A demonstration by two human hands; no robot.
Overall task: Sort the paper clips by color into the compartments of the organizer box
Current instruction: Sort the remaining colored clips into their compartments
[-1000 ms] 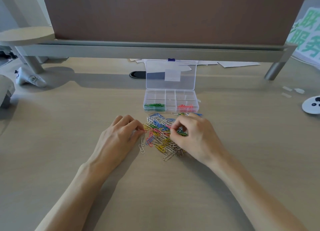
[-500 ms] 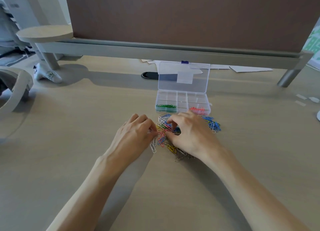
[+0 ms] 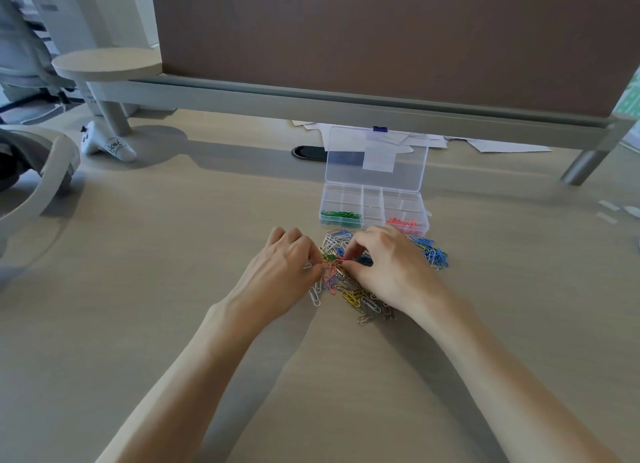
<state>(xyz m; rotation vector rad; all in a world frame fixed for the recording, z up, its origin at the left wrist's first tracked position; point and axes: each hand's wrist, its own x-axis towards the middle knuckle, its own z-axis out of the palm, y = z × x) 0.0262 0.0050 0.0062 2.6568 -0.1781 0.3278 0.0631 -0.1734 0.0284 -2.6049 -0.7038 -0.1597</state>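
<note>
The left hand (image 3: 282, 272) is curled at the left edge of the paper clips (image 3: 349, 291); whether it holds one I cannot tell. Just right of it, the right hand (image 3: 389, 268) pinches a red clip (image 3: 341, 261), probably to free it from the tangle. The organizer box (image 3: 374, 189) stands open just beyond both hands, with free room between.
</note>
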